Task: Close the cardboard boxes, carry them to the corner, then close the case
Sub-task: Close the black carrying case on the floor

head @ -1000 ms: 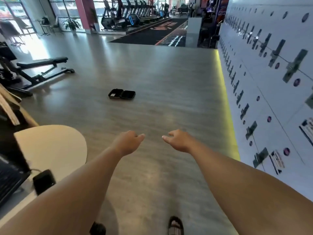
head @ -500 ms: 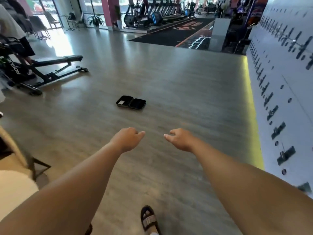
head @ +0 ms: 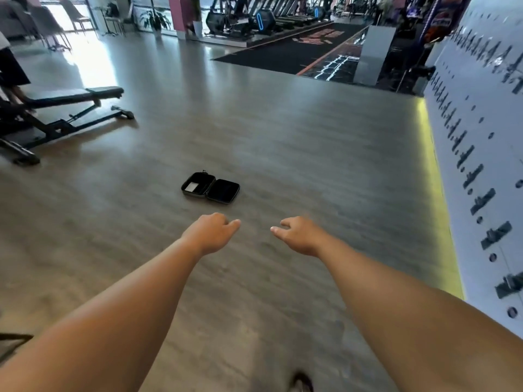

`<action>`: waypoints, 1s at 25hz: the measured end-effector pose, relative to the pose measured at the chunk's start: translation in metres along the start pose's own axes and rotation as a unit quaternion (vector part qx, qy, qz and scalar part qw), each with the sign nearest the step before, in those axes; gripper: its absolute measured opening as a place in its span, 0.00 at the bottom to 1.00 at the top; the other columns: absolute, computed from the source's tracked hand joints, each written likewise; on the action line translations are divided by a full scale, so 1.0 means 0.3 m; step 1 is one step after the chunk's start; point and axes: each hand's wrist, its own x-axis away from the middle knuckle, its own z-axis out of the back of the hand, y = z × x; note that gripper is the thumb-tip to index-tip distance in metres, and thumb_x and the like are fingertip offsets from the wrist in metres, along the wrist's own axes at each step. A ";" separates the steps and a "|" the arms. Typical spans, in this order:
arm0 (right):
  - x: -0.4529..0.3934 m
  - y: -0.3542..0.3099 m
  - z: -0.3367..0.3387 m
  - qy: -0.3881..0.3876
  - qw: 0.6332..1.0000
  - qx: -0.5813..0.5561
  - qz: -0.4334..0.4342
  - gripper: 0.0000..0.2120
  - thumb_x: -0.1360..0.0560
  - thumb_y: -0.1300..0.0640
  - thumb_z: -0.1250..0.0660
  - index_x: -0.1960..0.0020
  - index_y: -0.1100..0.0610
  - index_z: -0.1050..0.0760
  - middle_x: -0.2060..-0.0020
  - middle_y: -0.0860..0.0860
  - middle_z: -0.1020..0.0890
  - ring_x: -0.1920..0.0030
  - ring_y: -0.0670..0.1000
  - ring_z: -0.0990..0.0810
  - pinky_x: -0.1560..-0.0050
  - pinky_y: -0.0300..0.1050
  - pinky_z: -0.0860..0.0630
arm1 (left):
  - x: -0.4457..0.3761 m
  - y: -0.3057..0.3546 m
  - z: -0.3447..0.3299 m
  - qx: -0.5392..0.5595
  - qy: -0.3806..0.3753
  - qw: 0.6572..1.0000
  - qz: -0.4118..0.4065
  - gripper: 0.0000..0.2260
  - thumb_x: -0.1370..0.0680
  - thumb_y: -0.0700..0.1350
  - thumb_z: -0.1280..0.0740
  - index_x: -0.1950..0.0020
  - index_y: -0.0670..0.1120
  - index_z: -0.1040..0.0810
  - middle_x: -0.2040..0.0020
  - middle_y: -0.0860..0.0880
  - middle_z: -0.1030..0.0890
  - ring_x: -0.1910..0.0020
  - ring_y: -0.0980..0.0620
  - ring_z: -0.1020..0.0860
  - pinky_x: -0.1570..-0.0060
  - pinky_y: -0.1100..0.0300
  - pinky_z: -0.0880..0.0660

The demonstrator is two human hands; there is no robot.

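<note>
A small black case (head: 210, 188) lies wide open and flat on the grey wooden floor ahead of me, a pale card in its left half. My left hand (head: 210, 232) is stretched out in front, fingers loosely curled, holding nothing, just short of the case. My right hand (head: 298, 233) reaches forward beside it, also loosely curled and bare, a little right of the case. Neither hand touches anything. No cardboard boxes are in view.
A black weight bench (head: 68, 108) stands at the left. A white locker wall (head: 478, 154) with a yellow light strip at its foot runs along the right. Treadmills and a dark mat fill the back. My sandalled foot (head: 301, 381) shows at the bottom edge.
I have walked forward: the case is closer and larger. The pale round table at the left has dropped out of view. Both hands keep the same outstretched pose.
</note>
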 end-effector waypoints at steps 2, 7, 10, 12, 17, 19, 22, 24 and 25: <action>-0.213 -0.003 0.054 -0.012 1.000 0.012 0.009 0.36 0.23 0.33 0.40 0.24 0.56 0.32 0.25 0.52 0.30 0.25 0.55 0.32 0.27 0.50 0.35 | -0.197 -0.018 0.037 0.004 0.005 1.000 0.017 0.24 0.20 0.62 0.44 0.62 0.45 0.24 0.61 0.47 0.21 0.58 0.47 0.23 0.58 0.53 0.28; -0.754 -0.056 0.205 -0.031 0.998 0.023 0.059 0.36 0.22 0.33 0.40 0.23 0.56 0.33 0.25 0.52 0.30 0.26 0.55 0.32 0.29 0.48 0.34 | -0.641 -0.071 0.157 0.017 0.027 0.997 0.069 0.23 0.20 0.63 0.44 0.62 0.46 0.25 0.59 0.48 0.20 0.57 0.48 0.22 0.55 0.52 0.26; -1.050 -0.133 0.295 -0.051 0.995 0.040 0.080 0.34 0.23 0.33 0.40 0.25 0.55 0.30 0.27 0.52 0.27 0.27 0.56 0.30 0.31 0.48 0.33 | -0.873 -0.106 0.245 0.015 0.034 0.993 0.108 0.23 0.20 0.64 0.44 0.58 0.46 0.23 0.58 0.48 0.19 0.56 0.48 0.22 0.50 0.51 0.23; -1.243 -0.202 0.342 -0.056 0.993 0.039 0.093 0.33 0.23 0.33 0.40 0.27 0.53 0.28 0.29 0.52 0.25 0.29 0.56 0.29 0.34 0.48 0.32 | -1.025 -0.144 0.311 0.017 0.044 0.991 0.121 0.23 0.20 0.64 0.44 0.57 0.46 0.22 0.57 0.48 0.19 0.57 0.49 0.22 0.51 0.52 0.23; -1.675 -0.380 0.360 -0.090 0.989 0.037 0.107 0.34 0.23 0.33 0.41 0.24 0.52 0.31 0.26 0.50 0.28 0.27 0.54 0.30 0.33 0.47 0.33 | -1.395 -0.330 0.460 0.008 0.045 0.988 0.146 0.23 0.21 0.63 0.45 0.51 0.46 0.22 0.49 0.46 0.18 0.52 0.46 0.22 0.46 0.49 0.23; -1.858 -0.473 0.348 -0.097 0.988 0.040 0.110 0.32 0.22 0.34 0.40 0.25 0.52 0.30 0.28 0.50 0.26 0.28 0.54 0.29 0.34 0.47 0.32 | -1.565 -0.440 0.529 0.011 0.048 0.987 0.150 0.22 0.22 0.63 0.45 0.54 0.46 0.24 0.49 0.44 0.18 0.54 0.45 0.23 0.46 0.48 0.23; -2.123 -0.614 0.330 -0.098 0.990 0.024 0.100 0.29 0.21 0.37 0.40 0.28 0.54 0.28 0.31 0.52 0.24 0.30 0.55 0.27 0.36 0.47 0.31 | -1.833 -0.621 0.630 0.021 0.047 0.989 0.140 0.26 0.22 0.63 0.46 0.53 0.41 0.22 0.53 0.44 0.18 0.53 0.44 0.21 0.47 0.47 0.22; -2.261 -0.689 0.328 -0.102 0.991 0.021 0.088 0.27 0.20 0.37 0.40 0.32 0.56 0.25 0.33 0.54 0.22 0.32 0.56 0.26 0.36 0.49 0.30 | -1.966 -0.708 0.681 0.020 0.030 0.990 0.138 0.26 0.21 0.62 0.45 0.54 0.40 0.22 0.57 0.45 0.19 0.54 0.44 0.20 0.48 0.48 0.22; -2.338 -0.728 0.328 -0.105 0.991 0.020 0.081 0.28 0.20 0.37 0.40 0.32 0.58 0.25 0.33 0.54 0.22 0.33 0.56 0.26 0.35 0.50 0.30 | -2.038 -0.750 0.708 0.018 0.022 0.990 0.138 0.26 0.21 0.62 0.45 0.55 0.40 0.23 0.58 0.45 0.19 0.55 0.44 0.20 0.50 0.49 0.22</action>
